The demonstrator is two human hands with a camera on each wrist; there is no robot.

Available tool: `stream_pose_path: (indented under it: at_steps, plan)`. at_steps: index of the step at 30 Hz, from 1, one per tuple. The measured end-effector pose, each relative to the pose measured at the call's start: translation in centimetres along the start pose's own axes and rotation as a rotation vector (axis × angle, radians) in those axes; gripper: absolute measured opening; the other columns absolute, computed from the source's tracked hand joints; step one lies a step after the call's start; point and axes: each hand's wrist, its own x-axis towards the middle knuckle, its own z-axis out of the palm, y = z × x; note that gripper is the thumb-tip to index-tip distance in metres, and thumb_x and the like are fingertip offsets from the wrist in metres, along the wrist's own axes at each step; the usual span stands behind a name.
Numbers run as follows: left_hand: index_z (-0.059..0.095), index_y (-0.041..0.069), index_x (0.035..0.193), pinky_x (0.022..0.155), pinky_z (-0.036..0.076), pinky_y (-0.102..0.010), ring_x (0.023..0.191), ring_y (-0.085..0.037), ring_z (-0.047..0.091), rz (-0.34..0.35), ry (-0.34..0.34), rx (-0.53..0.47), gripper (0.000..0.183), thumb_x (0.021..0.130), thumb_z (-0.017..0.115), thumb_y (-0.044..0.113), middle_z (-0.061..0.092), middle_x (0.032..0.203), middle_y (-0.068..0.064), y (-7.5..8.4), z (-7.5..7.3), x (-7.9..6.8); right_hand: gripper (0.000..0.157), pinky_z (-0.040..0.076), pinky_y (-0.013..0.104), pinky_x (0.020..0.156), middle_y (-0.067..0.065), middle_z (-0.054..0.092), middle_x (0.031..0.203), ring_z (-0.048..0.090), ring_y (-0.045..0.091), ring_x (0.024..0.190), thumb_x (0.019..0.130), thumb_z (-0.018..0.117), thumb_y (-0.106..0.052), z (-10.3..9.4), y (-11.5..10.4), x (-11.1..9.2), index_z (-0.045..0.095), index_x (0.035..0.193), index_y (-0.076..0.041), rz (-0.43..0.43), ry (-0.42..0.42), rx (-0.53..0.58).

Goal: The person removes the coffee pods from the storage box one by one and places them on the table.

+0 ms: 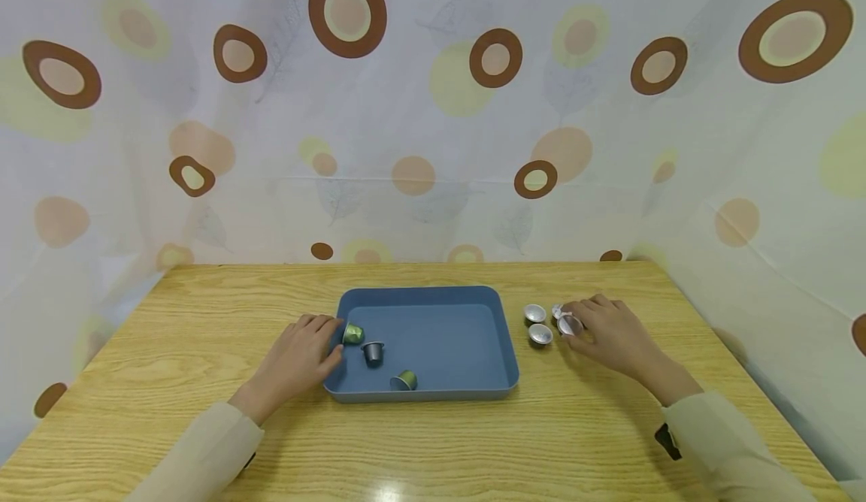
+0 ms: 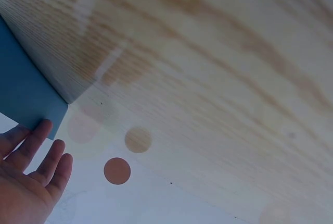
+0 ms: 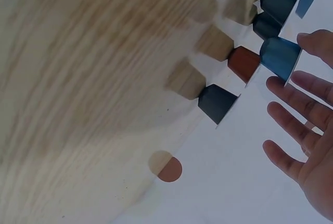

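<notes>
My right hand (image 1: 612, 337) pinches a blue coffee capsule (image 3: 281, 57) between thumb and fingers, its silver lid facing up. Close around it stand other lid-up capsules: a rust-red capsule (image 3: 243, 63), a black capsule (image 3: 217, 103) and a dark capsule (image 3: 279, 8). From above, only silver lids show, such as the near capsule lid (image 1: 540, 334). My left hand (image 1: 298, 355) touches the left rim of a blue tray (image 1: 440, 395), its fingers fairly straight. Inside the tray's left part lie a green capsule (image 1: 353, 334), a dark grey capsule (image 1: 373, 353) and an olive capsule (image 1: 406, 380).
Everything stands on a wood-grain table (image 1: 433, 449). A white curtain (image 1: 413, 134) with brown and yellow circles hangs behind and at both sides. The capsule group sits just right of the tray's right wall.
</notes>
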Motion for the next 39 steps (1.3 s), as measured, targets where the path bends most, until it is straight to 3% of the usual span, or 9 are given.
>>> stream_pose_path:
  at_steps: [18, 39]
  plan:
    - [0.059, 0.006, 0.118, 0.084, 0.048, -0.044, 0.106, -0.028, 0.054, 0.003, 0.001, 0.000, 0.038, 0.086, 0.057, 0.027, 0.061, 0.113, -0.008, 0.1, -0.1, 0.0, 0.041, 0.046, 0.051, 0.078, 0.011, 0.066, 0.099, 0.057, 0.028, 0.092, 0.075, 0.072, -0.027, 1.2, 0.2, -0.4, 0.062, 0.109, -0.006, 0.002, -0.045, -0.010]
    - [0.058, 0.007, 0.118, 0.085, 0.047, -0.045, 0.107, -0.028, 0.054, -0.003, -0.008, -0.001, 0.038, 0.086, 0.057, 0.027, 0.061, 0.114, -0.007, 0.0, -0.1, 0.0, 0.034, 0.047, 0.050, 0.072, 0.008, 0.067, 0.093, 0.057, 0.026, 0.086, 0.076, 0.072, -0.024, 1.7, 0.3, -0.5, 0.062, 0.104, -0.007, -0.012, -0.014, -0.004]
